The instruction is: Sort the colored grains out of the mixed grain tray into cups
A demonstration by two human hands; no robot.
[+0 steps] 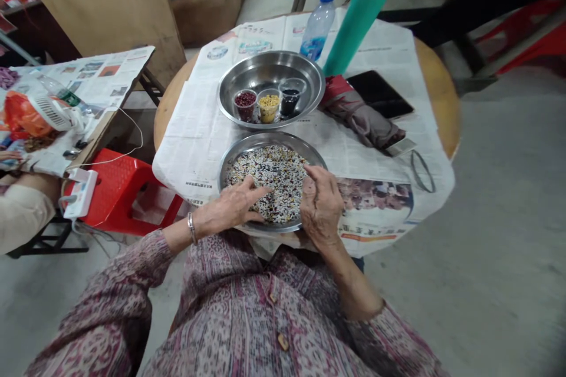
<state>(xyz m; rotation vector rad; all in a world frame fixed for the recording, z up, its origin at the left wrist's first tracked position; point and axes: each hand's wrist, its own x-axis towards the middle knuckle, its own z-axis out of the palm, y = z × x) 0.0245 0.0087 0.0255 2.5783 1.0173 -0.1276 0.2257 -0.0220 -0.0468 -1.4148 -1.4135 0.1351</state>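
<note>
You have two steel dishes: the near tray [230, 160] of mixed beans and the far bowl [309, 73]. In the bowl stand three cups: red [244, 103], yellow [269, 107], dark [289, 100]. One water bottle [319, 22], one phone [379, 93], two hands: left [232, 207], right [321, 204].

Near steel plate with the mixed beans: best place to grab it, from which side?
Grip the near steel plate by its raised rim at left and right, one hand per side, thumbs over the lip. It lies flat, wide and shallow, full of loose beans, so keep it level.
</note>
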